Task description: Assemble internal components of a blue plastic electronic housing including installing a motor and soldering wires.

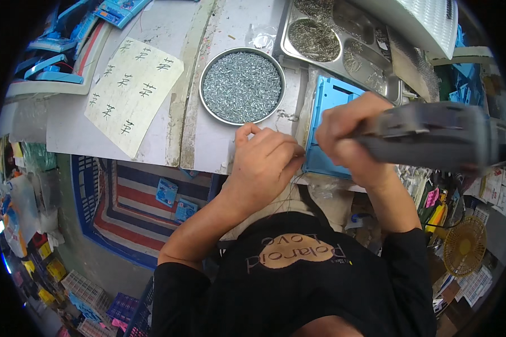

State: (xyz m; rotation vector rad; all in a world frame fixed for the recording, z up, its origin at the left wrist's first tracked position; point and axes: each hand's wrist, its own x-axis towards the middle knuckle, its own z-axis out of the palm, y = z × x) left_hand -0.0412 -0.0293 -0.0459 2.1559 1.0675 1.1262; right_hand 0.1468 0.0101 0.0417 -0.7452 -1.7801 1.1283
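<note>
My right hand (357, 137) is wrapped round the grip of a dark grey electric screwdriver (433, 137), blurred by motion; its tip is hidden. Beneath that hand lies a blue plastic casing (337, 92), its inner side facing up, close to the table's front edge. My left hand (267, 160) is curled at the casing's left edge with fingers and thumb drawn together; what they pinch cannot be seen. Thin wires hang below the left fingers. Just beyond my left hand is a round metal bowl (202, 90) full of small silver screws (242, 84).
A metal tray (284, 48) with compartments of small metal parts stands at the back right. Handwritten paper (132, 92) lies on the left. More blue casings (53, 67) fill a white container at the far left. Below the table edge is a blue crate (87, 208) with striped cloth.
</note>
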